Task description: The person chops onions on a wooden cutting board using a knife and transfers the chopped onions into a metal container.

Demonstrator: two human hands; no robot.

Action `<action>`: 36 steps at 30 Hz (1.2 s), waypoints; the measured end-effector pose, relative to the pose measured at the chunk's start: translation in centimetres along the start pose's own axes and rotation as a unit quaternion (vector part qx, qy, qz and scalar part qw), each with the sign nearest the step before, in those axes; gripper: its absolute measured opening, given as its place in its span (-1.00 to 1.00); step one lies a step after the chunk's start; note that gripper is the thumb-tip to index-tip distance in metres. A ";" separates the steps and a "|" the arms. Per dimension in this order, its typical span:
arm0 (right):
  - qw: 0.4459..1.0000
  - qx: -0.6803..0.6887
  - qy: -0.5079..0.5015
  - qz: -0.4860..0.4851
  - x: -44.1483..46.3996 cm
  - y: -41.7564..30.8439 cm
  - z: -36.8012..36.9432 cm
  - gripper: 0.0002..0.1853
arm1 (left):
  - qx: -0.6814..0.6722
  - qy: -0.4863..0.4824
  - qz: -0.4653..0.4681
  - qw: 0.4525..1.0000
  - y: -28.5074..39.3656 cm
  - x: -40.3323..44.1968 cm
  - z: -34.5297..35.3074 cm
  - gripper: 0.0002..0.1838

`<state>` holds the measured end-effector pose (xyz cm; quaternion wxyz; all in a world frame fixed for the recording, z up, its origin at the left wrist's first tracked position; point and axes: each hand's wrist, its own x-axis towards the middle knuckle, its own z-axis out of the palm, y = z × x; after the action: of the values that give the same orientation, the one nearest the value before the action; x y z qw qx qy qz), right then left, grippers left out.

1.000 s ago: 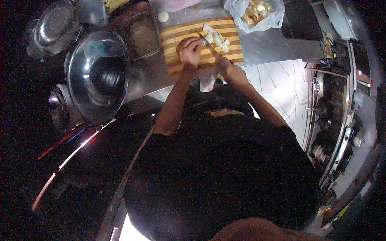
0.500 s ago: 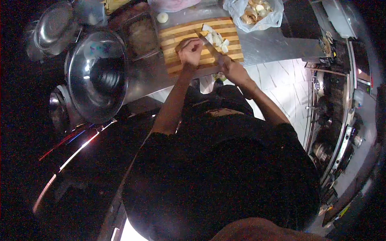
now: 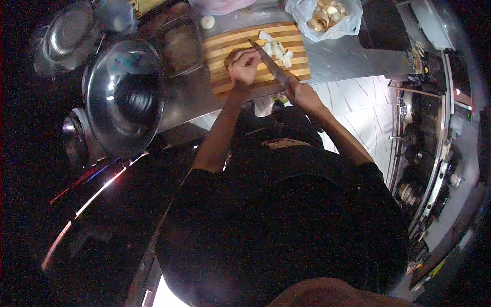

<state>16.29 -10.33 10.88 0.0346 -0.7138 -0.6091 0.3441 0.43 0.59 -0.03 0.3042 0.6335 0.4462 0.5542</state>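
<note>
My right hand is closed around the handle of a kitchen knife. The blade slants up and left across a striped wooden cutting board. My left hand rests on the board's left half, fingers curled together close to the blade; whatever they hold is hidden. Cut white onion pieces lie in a loose heap just right of the blade. Beyond the board's far left corner sits a peeled onion on the metal counter.
A plastic bag of onion skins and onions stands past the board's far right corner. To the left are a rectangular tray and a large metal bowl. The steel counter ends at its near edge above a tiled floor; stove burners line the right.
My right hand and the knife have shifted slightly right and toward me. My left hand stays in nearly the same place with its fingers still curled.
</note>
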 end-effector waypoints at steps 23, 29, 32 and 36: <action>0.962 -0.166 0.206 -0.071 -0.8 0.6 -0.5 -0.69 | 0.258 -0.123 0.044 0.957 10.5 0.7 -0.1 -0.17; 0.971 -0.122 0.202 -0.038 -6.1 2.6 -3.1 -0.59 | 0.267 -0.198 0.064 0.941 2.3 2.9 0.4 -0.18; 0.985 -0.044 0.161 0.030 -8.1 4.4 -3.9 -0.67 | 0.280 -0.202 0.113 0.932 0.6 4.0 1.5 -0.29; 0.982 0.075 0.143 0.098 -6.7 8.0 -0.6 -0.76 | 0.219 -0.209 0.147 0.942 1.7 4.0 3.9 -0.41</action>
<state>23.28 -18.11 10.58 0.1408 -0.8075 -0.4971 0.2844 4.56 3.94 2.42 0.1595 0.8446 0.3850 0.3361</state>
